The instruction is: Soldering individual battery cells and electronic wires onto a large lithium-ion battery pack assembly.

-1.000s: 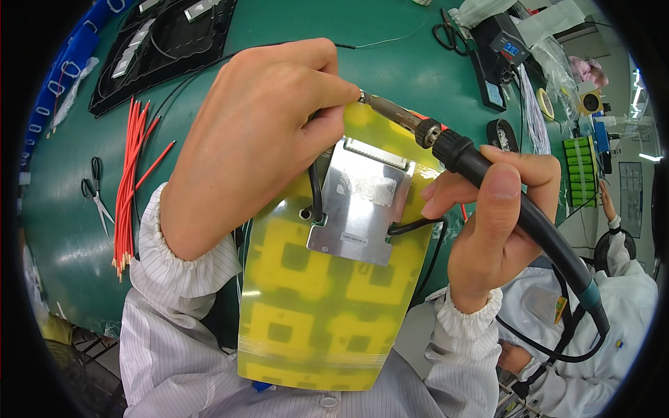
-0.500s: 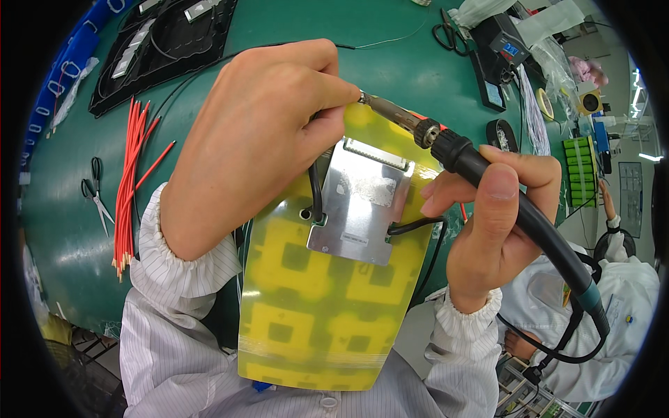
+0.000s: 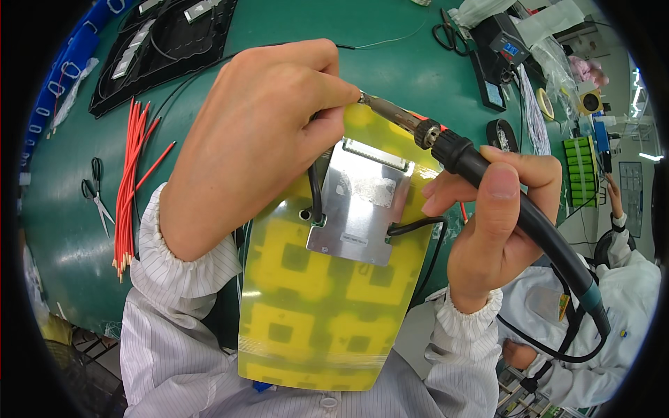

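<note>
My right hand is closed around the black handle of a soldering iron. The iron slants up and left, its metal tip at the fingertips of my left hand. That hand is closed in a pinch over the far edge of a yellow-wrapped battery pack; a black wire runs up into it, its end mostly hidden by the fingers. On the pack lies a silver metal-faced circuit board with a row of connector pins along its far edge. A second black wire leaves its right side.
Red wires lie in a bundle at left beside scissors. A black tray stands at far left, a soldering station at far right. Green battery cells stand at right, near a co-worker in white.
My hands, the soldering iron and the pack stay in place. At the right, the co-worker's body and arms have shifted slightly.
</note>
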Demonstrator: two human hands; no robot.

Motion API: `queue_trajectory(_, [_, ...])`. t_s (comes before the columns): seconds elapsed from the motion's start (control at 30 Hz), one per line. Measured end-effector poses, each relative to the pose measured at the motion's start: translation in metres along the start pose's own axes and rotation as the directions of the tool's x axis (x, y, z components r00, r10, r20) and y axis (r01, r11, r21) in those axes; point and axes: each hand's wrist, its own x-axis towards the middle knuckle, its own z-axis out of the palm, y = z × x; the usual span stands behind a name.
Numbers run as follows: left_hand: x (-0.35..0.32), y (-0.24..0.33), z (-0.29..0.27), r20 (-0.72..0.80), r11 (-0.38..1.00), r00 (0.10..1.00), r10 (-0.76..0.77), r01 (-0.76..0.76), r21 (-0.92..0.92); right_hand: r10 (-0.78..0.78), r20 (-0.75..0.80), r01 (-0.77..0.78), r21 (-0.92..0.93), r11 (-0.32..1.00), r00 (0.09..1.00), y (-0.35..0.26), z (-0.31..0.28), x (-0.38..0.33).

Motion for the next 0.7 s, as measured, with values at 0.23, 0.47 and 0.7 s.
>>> queue_trajectory(0.23, [0.0003,0.0011,-0.0008,0.002,1.000,1.000,-0.009,0.009,-0.019,0.030,-0.008,-0.030,0.007,1.000,1.000,-0.0038,0.0023,-0.0009])
queue_trajectory(0.47, [0.0002,0.0011,-0.0011,0.009,1.000,1.000,-0.010,0.010,-0.023,0.060,-0.014,-0.060,-0.013,0.998,0.998,-0.0072,0.0029,0.0013])
queue_trajectory(0.7, [0.0001,0.0005,-0.0007,0.008,1.000,1.000,-0.007,0.007,-0.027,0.035,-0.005,-0.035,-0.006,0.999,0.999,-0.0067,0.0027,0.0016])
